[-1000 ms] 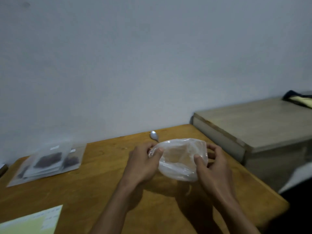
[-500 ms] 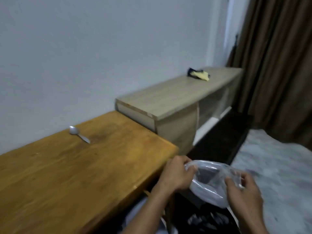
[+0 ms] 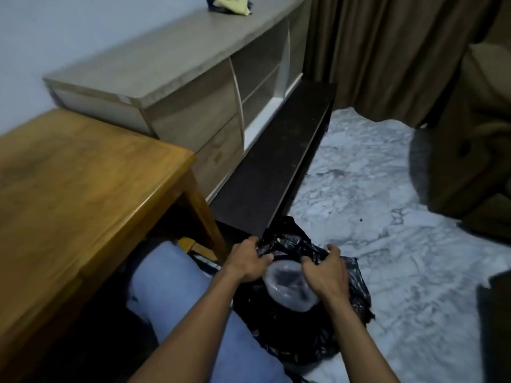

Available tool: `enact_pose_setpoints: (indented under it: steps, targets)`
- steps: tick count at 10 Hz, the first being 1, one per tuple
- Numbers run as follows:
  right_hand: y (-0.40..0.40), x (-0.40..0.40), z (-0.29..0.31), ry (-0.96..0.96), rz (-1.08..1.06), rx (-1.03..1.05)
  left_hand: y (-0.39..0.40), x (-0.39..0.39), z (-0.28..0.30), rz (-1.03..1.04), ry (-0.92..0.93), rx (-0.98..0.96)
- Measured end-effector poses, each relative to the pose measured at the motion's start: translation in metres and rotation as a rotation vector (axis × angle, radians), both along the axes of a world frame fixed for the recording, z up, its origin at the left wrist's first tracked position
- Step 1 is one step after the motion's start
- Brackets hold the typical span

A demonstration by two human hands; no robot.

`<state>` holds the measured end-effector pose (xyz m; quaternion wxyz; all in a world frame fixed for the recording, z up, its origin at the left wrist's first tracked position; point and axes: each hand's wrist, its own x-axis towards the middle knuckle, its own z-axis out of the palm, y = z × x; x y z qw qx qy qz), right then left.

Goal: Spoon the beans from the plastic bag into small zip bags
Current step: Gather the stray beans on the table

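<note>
plastic bag (image 3: 290, 288), clear and crumpled, gripped by left hand (image 3: 249, 262) and right hand (image 3: 326, 272) over black bag (image 3: 301, 335).

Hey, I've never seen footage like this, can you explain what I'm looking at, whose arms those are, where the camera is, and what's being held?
There is no robot here. The one picture comes from a camera worn on a person's head, looking forward and down, so the two bare arms are the wearer's own. The left hand and right hand together hold a crumpled clear plastic bag over a black plastic bag that sits on the marbled floor. I cannot tell whether anything is inside the clear bag. To the left is a wooden table; behind it stands a pale low cabinet with a yellow cloth on top.
</note>
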<state>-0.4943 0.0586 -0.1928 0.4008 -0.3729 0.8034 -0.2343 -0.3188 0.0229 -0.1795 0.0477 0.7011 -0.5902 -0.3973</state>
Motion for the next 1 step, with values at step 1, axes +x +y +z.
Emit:
enact_pose_setpoints:
  steps: [1]
  targets:
    - [-0.0091, 0.0029, 0.0028, -0.025, -0.01, -0.086, -0.0084, 0.0018, 0.0034, 0.026, 0.004, -0.045]
